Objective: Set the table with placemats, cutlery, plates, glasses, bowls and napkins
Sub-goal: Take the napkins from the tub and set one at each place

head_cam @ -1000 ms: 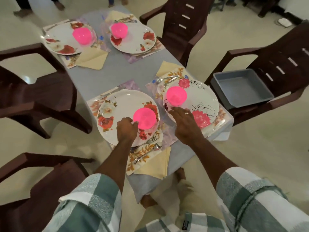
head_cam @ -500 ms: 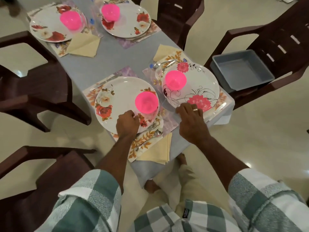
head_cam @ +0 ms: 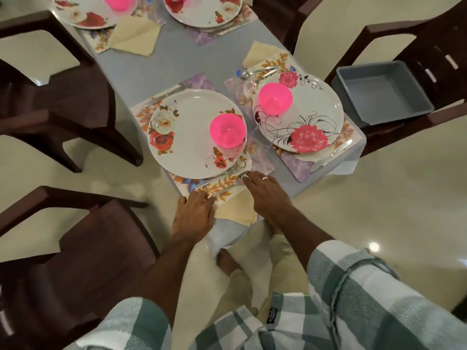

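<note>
On the grey table point(head_cam: 177, 64), the near setting has a floral plate point(head_cam: 187, 137) carrying a pink bowl point(head_cam: 227, 131). It lies on a flowered placemat point(head_cam: 227, 189). A fork and spoon point(head_cam: 227, 188) lie along the placemat's near edge, and a yellow napkin point(head_cam: 237, 210) sits beside them. My left hand point(head_cam: 194, 213) pinches the handle ends of this cutlery. My right hand point(head_cam: 265, 195) touches its head end with straight fingertips. A clear glass point(head_cam: 264, 132) stands between the two near plates.
The right setting has a plate point(head_cam: 316, 107), pink bowl point(head_cam: 275, 98) and knife point(head_cam: 331, 154). Two more settings lie at the far end. Dark plastic chairs point(head_cam: 75, 248) surround the table; one holds a grey tub point(head_cam: 379, 89). The tablecloth hangs over the near corner.
Both hands drew back from the plates toward the table's near edge and now sit on the cutlery by the near plate. The view shifted forward and down.
</note>
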{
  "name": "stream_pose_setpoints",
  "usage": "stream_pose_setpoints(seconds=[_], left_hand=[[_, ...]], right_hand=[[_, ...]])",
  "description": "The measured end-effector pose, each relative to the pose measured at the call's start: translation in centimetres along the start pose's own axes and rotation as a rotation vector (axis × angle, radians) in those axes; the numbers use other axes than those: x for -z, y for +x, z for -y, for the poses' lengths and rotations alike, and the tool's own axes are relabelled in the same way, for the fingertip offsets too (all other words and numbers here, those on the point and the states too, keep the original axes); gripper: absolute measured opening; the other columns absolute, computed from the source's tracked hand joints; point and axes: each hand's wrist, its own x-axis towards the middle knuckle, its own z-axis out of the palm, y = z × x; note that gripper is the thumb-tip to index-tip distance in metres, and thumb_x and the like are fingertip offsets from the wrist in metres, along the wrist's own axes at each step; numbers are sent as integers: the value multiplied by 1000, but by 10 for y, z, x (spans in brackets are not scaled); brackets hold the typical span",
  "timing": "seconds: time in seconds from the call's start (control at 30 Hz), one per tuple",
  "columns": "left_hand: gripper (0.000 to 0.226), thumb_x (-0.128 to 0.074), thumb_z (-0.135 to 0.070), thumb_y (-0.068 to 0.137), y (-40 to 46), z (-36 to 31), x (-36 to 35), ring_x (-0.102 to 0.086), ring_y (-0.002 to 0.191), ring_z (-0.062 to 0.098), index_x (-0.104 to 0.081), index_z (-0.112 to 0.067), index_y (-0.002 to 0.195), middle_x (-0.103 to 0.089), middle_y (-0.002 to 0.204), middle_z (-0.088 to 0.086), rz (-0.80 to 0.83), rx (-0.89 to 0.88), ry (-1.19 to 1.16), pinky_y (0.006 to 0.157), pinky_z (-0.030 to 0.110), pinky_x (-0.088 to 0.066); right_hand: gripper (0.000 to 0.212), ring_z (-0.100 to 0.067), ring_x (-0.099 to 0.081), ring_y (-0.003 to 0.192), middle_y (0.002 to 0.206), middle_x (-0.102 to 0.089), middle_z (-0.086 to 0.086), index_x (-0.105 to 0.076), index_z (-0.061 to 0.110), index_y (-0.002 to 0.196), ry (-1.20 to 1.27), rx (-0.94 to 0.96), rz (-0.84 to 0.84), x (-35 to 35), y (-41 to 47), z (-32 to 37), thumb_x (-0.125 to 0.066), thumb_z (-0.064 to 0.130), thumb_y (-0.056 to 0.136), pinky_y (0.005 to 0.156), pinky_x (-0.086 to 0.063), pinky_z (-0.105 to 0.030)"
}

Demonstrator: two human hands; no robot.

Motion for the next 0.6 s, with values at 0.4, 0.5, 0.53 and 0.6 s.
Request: stream_pose_setpoints(seconds=[0.4, 0.5, 0.53, 0.6], left_hand=[[41, -57, -31, 97, 0, -13, 6, -55, 117, 27, -62, -14, 134, -62, 129, 6, 164, 86, -21, 90, 44, -44], [38, -55, -30, 98, 2, -11, 6, -54, 119, 27, -63, -14, 132, -62, 131, 7, 125, 92, -50, 91, 45, -43], [37, -54, -29, 98, 4, -11, 8, -55, 119, 27, -63, -14, 131, -63, 130, 7, 106, 83, -60, 91, 45, -44], [36, -52, -29, 99, 9, -11, 13, -56, 118, 28, -63, -13, 130, -63, 130, 8, 56, 48, -74, 91, 45, -45]], right_hand=[[62, -34, -53, 124, 139, -53, -19, -54, -3, 134, 57, 37, -40, -10, 6, -4, -59, -6, 72, 106, -45, -45], [64, -34, -48, 129, 143, -50, -18, -50, 0, 137, 61, 31, -24, -7, 5, -4, -56, -5, 73, 107, -43, -49], [65, -34, -46, 131, 144, -48, -17, -49, 1, 139, 57, 30, -25, -4, 5, -4, -55, -3, 74, 109, -41, -50], [67, -33, -43, 136, 148, -46, -16, -44, 3, 144, 44, 29, -30, 2, 4, -6, -54, 0, 78, 113, -37, -52]])
